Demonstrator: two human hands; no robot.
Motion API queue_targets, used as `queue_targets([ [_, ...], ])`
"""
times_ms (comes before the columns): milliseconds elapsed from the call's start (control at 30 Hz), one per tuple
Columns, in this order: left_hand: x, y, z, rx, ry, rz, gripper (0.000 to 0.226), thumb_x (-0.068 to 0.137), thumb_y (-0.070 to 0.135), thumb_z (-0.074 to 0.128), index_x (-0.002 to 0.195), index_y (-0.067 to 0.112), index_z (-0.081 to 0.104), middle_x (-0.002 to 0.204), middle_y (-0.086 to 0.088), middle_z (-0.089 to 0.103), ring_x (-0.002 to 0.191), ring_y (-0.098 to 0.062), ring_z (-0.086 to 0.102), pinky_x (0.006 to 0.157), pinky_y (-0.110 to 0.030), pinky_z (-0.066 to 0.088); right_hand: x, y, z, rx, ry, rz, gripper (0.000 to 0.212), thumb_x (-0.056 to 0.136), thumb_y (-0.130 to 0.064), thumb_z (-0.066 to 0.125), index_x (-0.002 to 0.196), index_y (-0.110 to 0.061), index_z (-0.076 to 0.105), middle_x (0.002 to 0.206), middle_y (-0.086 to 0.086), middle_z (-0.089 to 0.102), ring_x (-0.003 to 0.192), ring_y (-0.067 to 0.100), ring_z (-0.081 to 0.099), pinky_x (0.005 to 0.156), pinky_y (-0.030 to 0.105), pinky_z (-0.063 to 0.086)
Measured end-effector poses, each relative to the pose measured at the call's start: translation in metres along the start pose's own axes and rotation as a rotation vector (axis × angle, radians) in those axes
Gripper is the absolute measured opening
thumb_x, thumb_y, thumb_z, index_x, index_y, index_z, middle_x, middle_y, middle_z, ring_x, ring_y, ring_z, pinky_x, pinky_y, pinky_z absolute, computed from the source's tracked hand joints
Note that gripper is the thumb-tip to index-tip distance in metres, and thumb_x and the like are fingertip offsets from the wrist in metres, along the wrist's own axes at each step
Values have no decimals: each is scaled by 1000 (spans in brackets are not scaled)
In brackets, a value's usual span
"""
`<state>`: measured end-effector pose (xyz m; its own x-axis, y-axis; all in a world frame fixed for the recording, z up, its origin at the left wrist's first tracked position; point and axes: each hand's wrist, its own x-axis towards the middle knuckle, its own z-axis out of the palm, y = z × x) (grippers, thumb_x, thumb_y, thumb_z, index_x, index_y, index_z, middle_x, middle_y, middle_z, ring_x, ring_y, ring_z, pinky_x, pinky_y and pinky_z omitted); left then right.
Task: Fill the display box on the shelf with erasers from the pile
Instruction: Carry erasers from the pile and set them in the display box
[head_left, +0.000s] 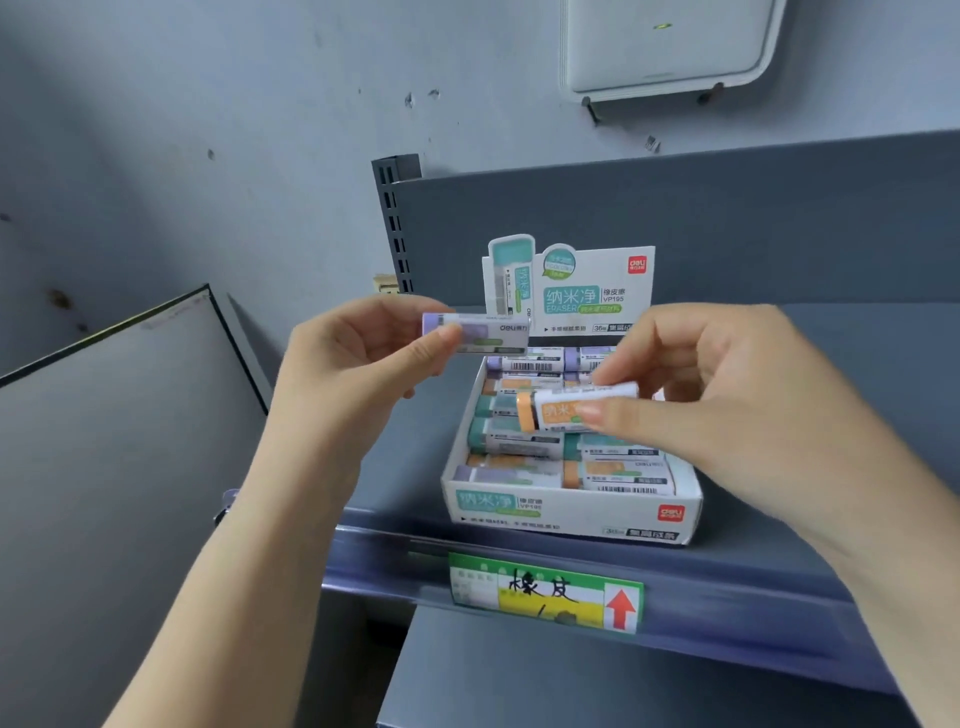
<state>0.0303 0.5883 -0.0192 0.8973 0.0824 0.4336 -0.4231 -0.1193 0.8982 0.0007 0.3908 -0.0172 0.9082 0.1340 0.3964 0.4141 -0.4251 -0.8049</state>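
Grey painted wall (208, 130), scuffed and pitted, stands behind a dark metal shelf (779, 519) with a slotted upright post (395, 223) at its left edge; we hold both hands up in front of it. Our left hand (353, 358) pinches a purple eraser (478, 335) by its left end, thumb in front and fingers behind, the small rectangular block lying level in a glossy paper sleeve; it hangs in the air just above the back left corner of the display box (571, 512). Our right hand (727, 395) grips an orange eraser (571, 408) between thumb and fingertips, slightly tilted, low over the middle of the box. That box is white cardboard, open-topped, with a printed flap (582, 291) standing upright at its back; it sits on the shelf near the front lip. Inside we see rows of sleeved erasers (524, 441) in green, orange and purple, lying flat and packed close. On the shelf's front rail sits a green and yellow price label (545, 592) with a red arrow; a flat grey board (130, 415) leans at the left; a white rounded plastic unit (665, 47) hangs on the wall above.
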Motion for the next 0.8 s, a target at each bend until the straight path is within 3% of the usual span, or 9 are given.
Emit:
queue_targets([
  [67, 7, -3, 0, 1, -29, -5, 7, 68, 22, 72, 74, 20, 70, 59, 8, 67, 54, -5, 54, 51, -16, 40, 3, -3, 7, -60, -28, 17, 15, 63, -22, 80, 62, -21, 66, 57, -17, 64, 43, -3, 48, 42, 4, 35],
  [233, 19, -11, 0, -8, -99, -29, 3, 76, 15, 71, 78, 17, 70, 62, 8, 68, 56, -4, 55, 51, -16, 41, 13, -6, 21, -197, -108, 58, 16, 63, -24, 82, 63, -26, 66, 47, -29, 55, 48, -6, 51, 45, 5, 37],
  [500, 23, -21, -1, -101, -154, -49, 13, 65, 19, 77, 75, 18, 68, 62, 8, 68, 53, -3, 53, 49, -15, 39, 15, -7, 27, -270, -210, 71, 12, 66, -24, 79, 61, -27, 68, 40, -21, 54, 39, 0, 48, 42, 5, 34],
  [667, 24, -26, -2, -116, -193, -56, 9, 65, 22, 73, 72, 19, 69, 62, 8, 68, 53, -3, 53, 49, -15, 39, 16, -2, 29, -356, -169, 18, 9, 67, -31, 76, 60, -35, 71, 55, -25, 56, 52, -1, 50, 50, 7, 37],
  [800, 21, -23, -1, -144, -218, -37, 15, 62, 21, 73, 74, 14, 67, 59, 9, 67, 51, 0, 53, 48, -12, 38, 15, -1, 29, -371, -193, -3, 5, 70, -32, 71, 66, -35, 73, 54, -23, 57, 58, -7, 51, 54, 4, 36],
])
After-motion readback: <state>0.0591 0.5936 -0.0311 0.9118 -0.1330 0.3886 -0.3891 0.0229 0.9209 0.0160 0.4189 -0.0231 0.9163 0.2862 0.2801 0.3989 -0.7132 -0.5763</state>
